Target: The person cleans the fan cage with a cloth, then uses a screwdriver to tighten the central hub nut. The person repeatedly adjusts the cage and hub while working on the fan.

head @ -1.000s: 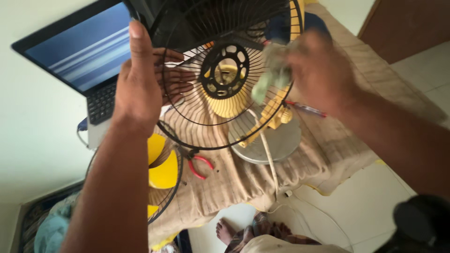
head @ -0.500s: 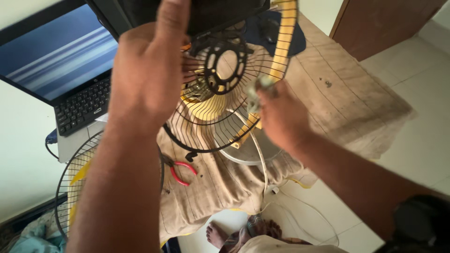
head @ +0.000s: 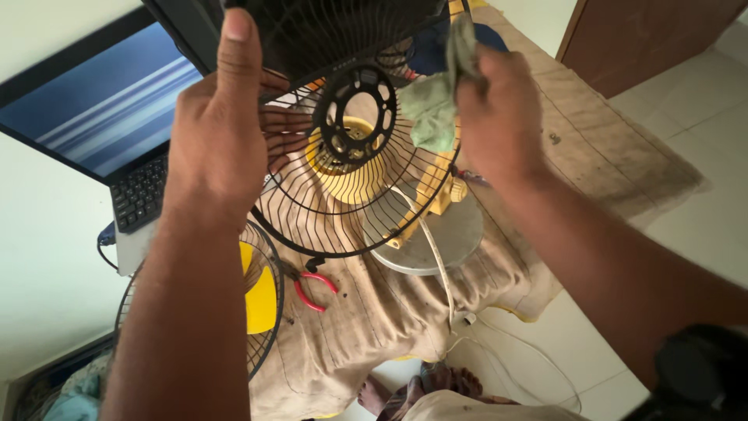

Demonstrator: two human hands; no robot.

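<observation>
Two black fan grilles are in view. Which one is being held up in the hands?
The upper grille, gripped by the left hand while the right hand presses a green cloth on it. The lower grille lies beside the red pliers, untouched.

an open laptop sits at the counter's left edge; red-handled pliers lie on the brown cloth beside a second grille.

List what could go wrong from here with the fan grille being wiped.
1. The left hand alone holds the grille up by its edge; it may slip onto the fan body.
2. The cloth in the right hand might snag on the wires.
3. The cord hangs off the table, easy to catch.
</observation>
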